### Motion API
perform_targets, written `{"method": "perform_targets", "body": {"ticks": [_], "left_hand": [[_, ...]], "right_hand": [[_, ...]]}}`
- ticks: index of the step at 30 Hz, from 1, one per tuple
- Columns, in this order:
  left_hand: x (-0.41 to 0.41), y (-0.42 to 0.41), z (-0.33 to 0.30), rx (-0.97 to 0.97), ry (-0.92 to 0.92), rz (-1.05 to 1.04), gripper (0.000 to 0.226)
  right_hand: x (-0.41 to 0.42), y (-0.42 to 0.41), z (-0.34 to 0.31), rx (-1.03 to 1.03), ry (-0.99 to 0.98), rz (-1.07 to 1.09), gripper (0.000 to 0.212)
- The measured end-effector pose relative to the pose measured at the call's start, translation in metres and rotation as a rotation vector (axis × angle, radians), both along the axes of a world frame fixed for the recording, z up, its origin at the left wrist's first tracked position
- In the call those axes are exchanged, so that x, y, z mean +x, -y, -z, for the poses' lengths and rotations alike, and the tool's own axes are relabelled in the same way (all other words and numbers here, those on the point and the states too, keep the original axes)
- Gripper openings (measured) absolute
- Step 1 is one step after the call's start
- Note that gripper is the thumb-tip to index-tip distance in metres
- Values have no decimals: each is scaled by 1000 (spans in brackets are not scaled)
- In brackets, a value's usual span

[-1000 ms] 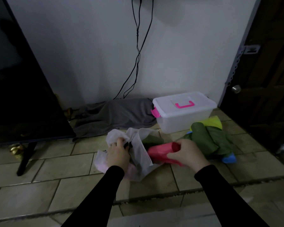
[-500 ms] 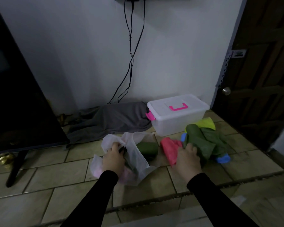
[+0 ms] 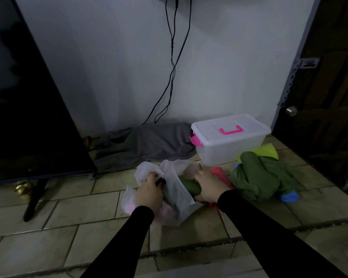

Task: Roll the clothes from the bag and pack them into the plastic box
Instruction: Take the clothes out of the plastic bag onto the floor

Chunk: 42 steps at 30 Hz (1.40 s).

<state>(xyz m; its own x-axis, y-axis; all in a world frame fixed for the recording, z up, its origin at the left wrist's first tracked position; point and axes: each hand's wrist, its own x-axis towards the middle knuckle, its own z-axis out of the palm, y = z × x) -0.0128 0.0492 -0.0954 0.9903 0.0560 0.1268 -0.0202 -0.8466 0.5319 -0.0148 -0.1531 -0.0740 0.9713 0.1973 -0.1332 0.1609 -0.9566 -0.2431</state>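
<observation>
Tiled floor, white wall, dark door.

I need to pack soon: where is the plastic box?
In the head view, the plastic box sits lid-on against the wall, right of the grey cloth, behind the green clothes.

2 bare hands, long black sleeves to wrists, both arms
</observation>
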Motion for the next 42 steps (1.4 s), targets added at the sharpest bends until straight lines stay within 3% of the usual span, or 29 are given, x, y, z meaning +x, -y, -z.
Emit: {"method": "perform_targets", "body": {"ticks": [5, 13, 16, 21, 24, 26, 27, 30, 32, 34, 35, 36, 39, 40, 42], "left_hand": [[0, 0, 1, 14, -2, -4, 24], [2, -2, 2, 0, 6, 0, 24], [2, -4, 4, -16, 15, 0, 23], [-1, -7, -1, -145, -8, -16, 17], [1, -9, -2, -181, -28, -22, 23], [-1, -11, -7, -260, -94, 19, 24], [-2, -13, -10, -286, -108, 32, 26], [-5, -24, -21, -156, -57, -47, 52], [-3, -35, -22, -6, -148, -176, 86], [1, -45, -21, 22, -226, -224, 121], [-1, -49, -22, 26, -268, -196, 121], [-5, -51, -25, 62, -305, -117, 106], [-18, -55, -37, 244, -281, 115, 45], [-18, -53, -39, 158, -230, 83, 31], [-17, -49, -51, 91, -134, 53, 28]], "right_hand": [[-17, 3, -5, 227, 187, 70, 45], [-52, 32, -3, 294, 483, 413, 49], [-61, 42, 3, 236, 421, 517, 68], [-66, 49, -2, 122, 227, 637, 61], [-66, 38, -13, -16, 441, 519, 46], [-65, 26, -20, 195, 536, 371, 32], [-66, 18, -24, 365, 442, 318, 31], [-70, -7, -34, 755, -18, 258, 45], [-69, -19, -28, 779, -51, 226, 42], [-65, -28, -21, 732, 14, 225, 19], [-62, -31, -17, 717, 69, 244, 16], [-60, -31, -12, 705, 125, 283, 13], [-56, -21, -2, 714, 241, 399, 14], [-55, -15, 3, 710, 252, 428, 14], [-56, -6, 10, 708, 222, 486, 12]]}}
